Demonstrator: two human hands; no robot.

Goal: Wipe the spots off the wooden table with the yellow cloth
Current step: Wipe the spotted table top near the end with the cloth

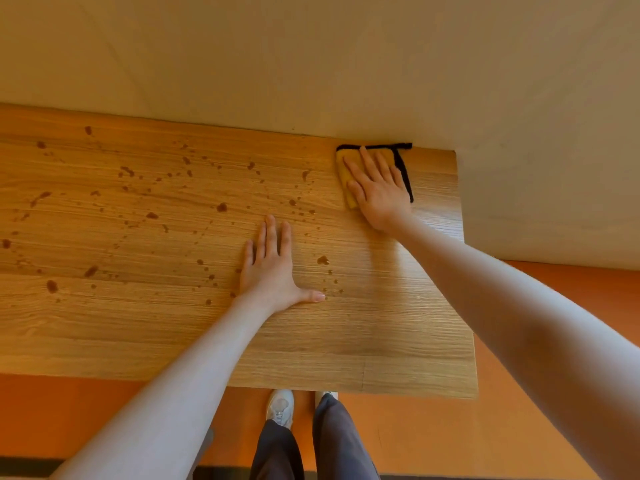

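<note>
While left hand [270, 268] lies flat, yellow cloth [346, 174] under right hand [377, 192].

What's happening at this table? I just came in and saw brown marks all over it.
A person is cleaning a wooden table. Their right hand presses flat on a yellow cloth with black trim at the far right corner, by the wall. Their left hand rests flat on the tabletop, holding nothing. Brown spots cover the middle and left of the surface, so most of the wiping is not yet done.
</note>
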